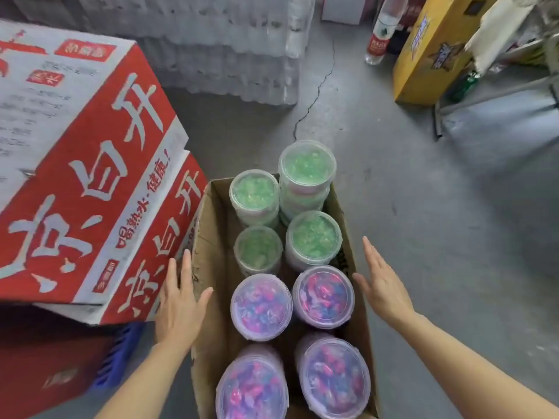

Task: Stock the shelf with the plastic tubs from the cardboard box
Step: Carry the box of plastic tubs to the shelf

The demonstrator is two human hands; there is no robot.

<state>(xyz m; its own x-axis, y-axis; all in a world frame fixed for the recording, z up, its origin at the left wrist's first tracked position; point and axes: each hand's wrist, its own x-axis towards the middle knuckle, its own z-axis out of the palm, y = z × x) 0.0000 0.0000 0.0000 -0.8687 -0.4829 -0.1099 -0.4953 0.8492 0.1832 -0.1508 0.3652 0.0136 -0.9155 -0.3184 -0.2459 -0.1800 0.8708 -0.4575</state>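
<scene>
Cracked concrete floor carries the cardboard box and yellow carton.

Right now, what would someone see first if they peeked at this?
Probably the open cardboard box on the floor, packed with clear tubs: green-filled tubs at the far end, pink-and-blue tubs nearer. The left hand and right hand flank it, and big red-and-white cartons loom left.

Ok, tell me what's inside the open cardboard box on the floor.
The cardboard box holds lidded plastic tubs: four with green contents at the far end, four with pink-and-blue contents nearer. The far right green stack stands tallest. Whatever lies beneath the top tubs is covered.
</scene>
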